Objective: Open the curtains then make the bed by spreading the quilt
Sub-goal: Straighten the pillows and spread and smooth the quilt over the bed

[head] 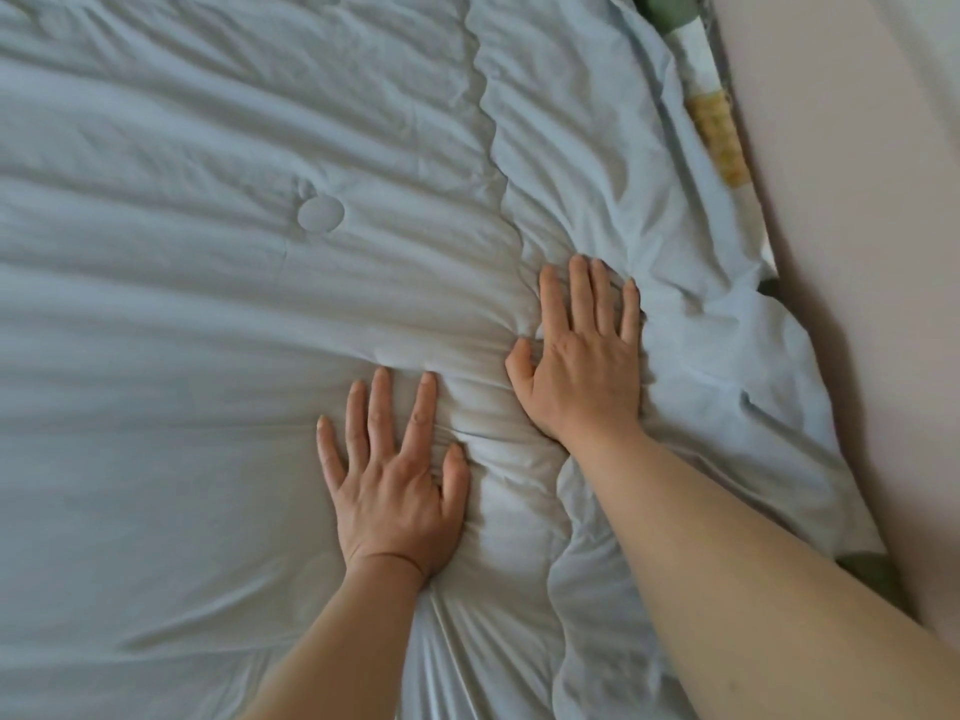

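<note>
A pale blue quilt (208, 330) covers nearly the whole view, wrinkled, with a stitched round dimple left of centre and a wavy seam running down the middle. My left hand (395, 480) lies flat on the quilt with fingers spread, palm pressing down. My right hand (582, 356) lies flat a little farther up and to the right, fingers straight, pressing on the seam area. To the right of my right hand the quilt bunches into folds near its edge. No curtains are in view.
A patterned sheet (719, 137) in green, white and yellow shows along the quilt's right edge. Beyond it a plain pinkish wall (857, 252) runs down the right side, close to the bed.
</note>
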The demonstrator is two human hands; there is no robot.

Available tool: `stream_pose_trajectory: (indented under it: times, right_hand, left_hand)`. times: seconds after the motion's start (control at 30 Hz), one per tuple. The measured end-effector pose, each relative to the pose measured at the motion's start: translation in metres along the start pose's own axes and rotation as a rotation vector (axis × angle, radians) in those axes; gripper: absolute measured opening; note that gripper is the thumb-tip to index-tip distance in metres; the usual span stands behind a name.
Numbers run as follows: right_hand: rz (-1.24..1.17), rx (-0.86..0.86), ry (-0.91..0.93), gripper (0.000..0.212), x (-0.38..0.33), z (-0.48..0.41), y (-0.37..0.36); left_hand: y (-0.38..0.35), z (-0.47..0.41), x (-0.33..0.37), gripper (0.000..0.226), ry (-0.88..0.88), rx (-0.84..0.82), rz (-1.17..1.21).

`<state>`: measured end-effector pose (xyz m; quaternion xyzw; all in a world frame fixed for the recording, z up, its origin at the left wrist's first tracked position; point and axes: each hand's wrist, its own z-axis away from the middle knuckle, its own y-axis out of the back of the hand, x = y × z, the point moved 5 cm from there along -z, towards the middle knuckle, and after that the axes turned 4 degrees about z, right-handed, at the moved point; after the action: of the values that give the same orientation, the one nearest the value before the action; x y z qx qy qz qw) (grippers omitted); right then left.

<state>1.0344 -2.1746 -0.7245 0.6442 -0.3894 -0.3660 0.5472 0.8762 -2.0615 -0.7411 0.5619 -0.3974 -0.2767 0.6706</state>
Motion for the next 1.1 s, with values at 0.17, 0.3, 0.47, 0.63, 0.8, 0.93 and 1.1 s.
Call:
stream_pose_trajectory:
  times: [0.17,0.3,0.47,0.63,0.8,0.93,1.1]
  right_hand:
    - [-0.006,0.010,-0.001,0.072,-0.001,0.001,0.000]
    - [-0.007,0.017,-0.010,0.072,-0.001,0.002,-0.001]
    - [-0.020,0.029,-0.023,0.072,0.000,0.001,-0.001]
    - [-0.012,0.043,-0.029,0.071,0.001,0.001,-0.003]
    - [-0.017,0.056,-0.049,0.071,0.001,-0.002,-0.004]
    - [-0.017,0.024,-0.059,0.072,0.002,-0.007,-0.006]
    - [0.006,-0.013,-0.060,0.073,0.003,-0.012,-0.006]
  left_hand:
    - [0.002,0.000,0.000,0.069,-0.001,0.001,0.001]
    - [0.000,-0.001,-0.001,0.069,-0.013,0.002,-0.003]
    - [-0.002,-0.007,0.000,0.070,-0.050,-0.011,-0.011]
    - [0.003,-0.029,0.003,0.073,-0.104,-0.003,0.020]
    - [0.010,-0.069,0.006,0.074,-0.137,0.037,0.061]
    - [0.015,-0.128,0.006,0.070,-0.128,0.041,0.036]
    - [0.010,-0.166,0.011,0.066,-0.191,-0.020,-0.013]
